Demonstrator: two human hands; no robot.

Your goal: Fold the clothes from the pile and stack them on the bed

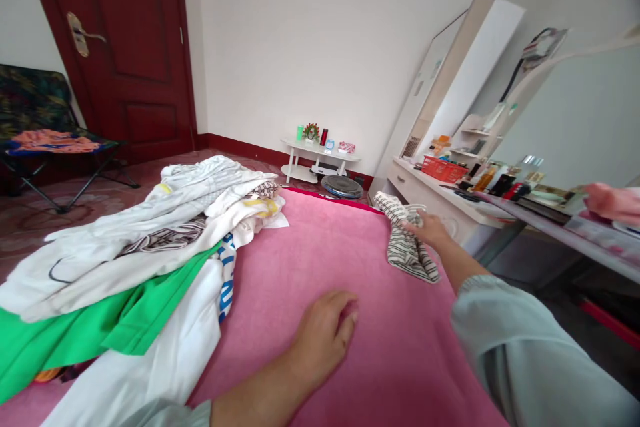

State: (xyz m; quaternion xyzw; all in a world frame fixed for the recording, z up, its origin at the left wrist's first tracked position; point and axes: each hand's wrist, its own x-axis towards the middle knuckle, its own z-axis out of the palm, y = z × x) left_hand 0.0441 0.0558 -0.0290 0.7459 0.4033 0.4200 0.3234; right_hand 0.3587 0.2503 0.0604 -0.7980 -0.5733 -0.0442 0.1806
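Note:
My right hand (433, 229) is at the far right edge of the pink bed cover (300, 267), its fingers closed on a black-and-white striped garment (411, 250). The garment lies in a loosely folded strip with a thin white cord near its top; its exact kind is unclear. My left hand (327, 330) hovers over or rests on the middle of the cover, fingers loosely curled, thumb apart, nothing held. To its left lies a heap of clothes: white garments (200, 193), a green garment (150, 300) and a blue-lettered white cloth (227, 273).
A dressing table (425, 180) with a red basket (444, 169), bottles and a mirror stands on the right. Beyond the bed are a low white stand (320, 149) and a round dark object (343, 187). A folding chair (55, 140) sits left, by the red door (120, 47).

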